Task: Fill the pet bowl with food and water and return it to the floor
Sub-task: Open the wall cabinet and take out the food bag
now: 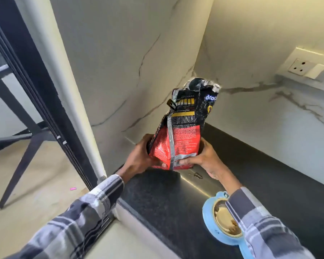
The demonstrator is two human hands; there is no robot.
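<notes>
- The left hand (pixel 138 157) is wrapped around the lower left side of the pet food bag (pixel 183 128), thumb on the front near the bottom seam.
- The right hand (pixel 204 157) clasps the lower right side of the same bag, fingers curled onto its red front near the bottom edge.
- Both arms wear checked grey and white sleeves (pixel 73 221).
- The bag is black at the top and red at the bottom, with a yellow band and small print on the side facing the camera; it stands nearly upright, leaning a little to the right, with its top crumpled and folded.
- The bottom of the bag sits at, or just above, the dark counter (pixel 260 174); whether it touches cannot be told.
- The blue pet bowl (pixel 209 221) rests on the counter near the front edge, partly under the right forearm; its metal dish holds some brown kibble (pixel 234 224).
- A marble-patterned wall (pixel 129 62) runs behind the counter, meeting another in the corner.
- A white wall socket (pixel 300 67) sits on a ledge at the upper right.
- Left of the counter, a dark door frame (pixel 26 71) and a black-legged table (pixel 21 128) stand over a pale floor (pixel 36 193).
</notes>
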